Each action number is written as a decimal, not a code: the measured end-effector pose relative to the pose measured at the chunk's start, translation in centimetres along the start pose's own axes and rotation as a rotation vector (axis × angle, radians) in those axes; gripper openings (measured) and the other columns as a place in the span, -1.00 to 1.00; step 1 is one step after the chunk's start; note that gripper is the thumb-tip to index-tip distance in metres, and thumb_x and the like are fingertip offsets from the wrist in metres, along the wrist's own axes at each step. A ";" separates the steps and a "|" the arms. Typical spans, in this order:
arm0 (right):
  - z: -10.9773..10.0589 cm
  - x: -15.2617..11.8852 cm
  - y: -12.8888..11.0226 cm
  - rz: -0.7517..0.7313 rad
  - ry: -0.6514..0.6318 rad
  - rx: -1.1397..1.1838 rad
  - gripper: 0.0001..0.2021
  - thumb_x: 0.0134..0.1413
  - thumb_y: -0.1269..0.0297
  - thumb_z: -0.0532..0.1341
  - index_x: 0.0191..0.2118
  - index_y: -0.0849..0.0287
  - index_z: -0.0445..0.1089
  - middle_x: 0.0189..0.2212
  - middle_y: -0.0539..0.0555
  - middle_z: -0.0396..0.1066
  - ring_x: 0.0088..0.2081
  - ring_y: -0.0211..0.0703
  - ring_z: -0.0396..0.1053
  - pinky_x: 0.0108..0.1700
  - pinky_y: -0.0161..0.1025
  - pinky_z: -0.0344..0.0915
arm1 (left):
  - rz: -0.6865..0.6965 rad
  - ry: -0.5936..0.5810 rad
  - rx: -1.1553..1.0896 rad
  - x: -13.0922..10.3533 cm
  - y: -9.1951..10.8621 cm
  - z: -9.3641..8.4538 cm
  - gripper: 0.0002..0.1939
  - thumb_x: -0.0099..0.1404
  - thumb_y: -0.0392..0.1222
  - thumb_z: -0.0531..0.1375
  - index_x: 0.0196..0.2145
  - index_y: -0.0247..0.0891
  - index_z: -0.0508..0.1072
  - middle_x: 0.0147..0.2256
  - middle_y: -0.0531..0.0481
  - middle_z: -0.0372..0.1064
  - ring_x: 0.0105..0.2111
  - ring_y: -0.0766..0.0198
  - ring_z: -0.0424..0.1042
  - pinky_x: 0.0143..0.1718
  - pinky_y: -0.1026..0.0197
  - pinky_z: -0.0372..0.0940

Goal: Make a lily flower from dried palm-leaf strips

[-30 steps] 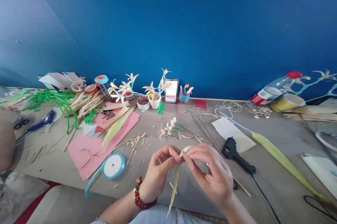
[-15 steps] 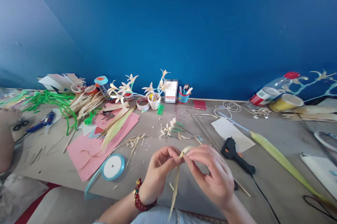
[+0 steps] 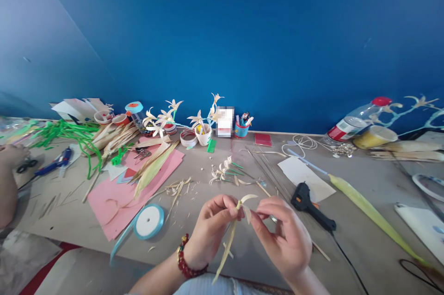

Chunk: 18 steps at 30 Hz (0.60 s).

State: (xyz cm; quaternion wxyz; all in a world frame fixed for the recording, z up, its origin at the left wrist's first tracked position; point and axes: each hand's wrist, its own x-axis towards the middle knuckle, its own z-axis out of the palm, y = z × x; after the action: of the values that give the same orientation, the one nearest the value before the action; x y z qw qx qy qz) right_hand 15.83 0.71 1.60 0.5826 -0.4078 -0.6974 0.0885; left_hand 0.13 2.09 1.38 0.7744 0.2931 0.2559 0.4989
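Observation:
Pinched between the thumb and fingers of my left hand [image 3: 217, 221] is a small pale husk flower [image 3: 240, 204], its curved petals spread to the right. A long pale strip [image 3: 227, 251] hangs from it below my fingers. My right hand [image 3: 282, 235] is just right of the flower, thumb and fingertips pressed together near a petal [image 3: 247, 214]; whether they grip its tip is too small to tell. Beyond both hands lie small white flowers [image 3: 222, 172] with green stems.
A black glue gun [image 3: 312, 207] lies right of my right hand, its cord running forward. Left are a blue ribbon roll [image 3: 149, 221], pink paper [image 3: 111, 202] and husks [image 3: 156, 170]. Cups [image 3: 203, 135] stand by the wall. Another person's arm [image 3: 9, 184] is far left.
My right hand has moved slightly right, away from my left fingers, and more petals now show spread open. The hanging strip has swung a little left.

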 end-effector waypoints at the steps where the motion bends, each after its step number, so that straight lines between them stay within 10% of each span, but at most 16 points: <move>1: 0.0 0.0 -0.1 0.017 -0.023 0.006 -0.76 0.08 0.62 0.22 -0.20 0.13 0.35 -0.41 0.04 0.41 -0.40 -0.20 0.37 -0.35 -0.26 0.37 | -0.011 -0.007 -0.025 0.0 0.0 0.0 -0.87 0.22 -0.28 0.30 -0.47 -0.32 0.46 -0.46 -0.01 0.38 -0.40 0.30 0.32 -0.26 0.26 0.17; 18: 0.0 -0.4 0.1 0.142 -0.151 0.179 -0.82 0.12 0.54 0.22 -0.24 0.09 0.42 -0.43 0.01 0.38 -0.43 -0.22 0.38 -0.42 -0.32 0.34 | 0.184 -0.068 0.257 0.2 0.0 -0.3 -0.90 0.21 -0.23 0.33 -0.44 -0.28 0.54 -0.40 -0.05 0.44 -0.33 0.23 0.38 -0.24 0.20 0.24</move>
State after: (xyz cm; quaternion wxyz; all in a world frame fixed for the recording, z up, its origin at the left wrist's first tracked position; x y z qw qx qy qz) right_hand 15.84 0.48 1.24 0.5546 -0.3948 -0.6980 0.2221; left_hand -0.01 2.30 1.20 0.6898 0.4284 0.2634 0.5208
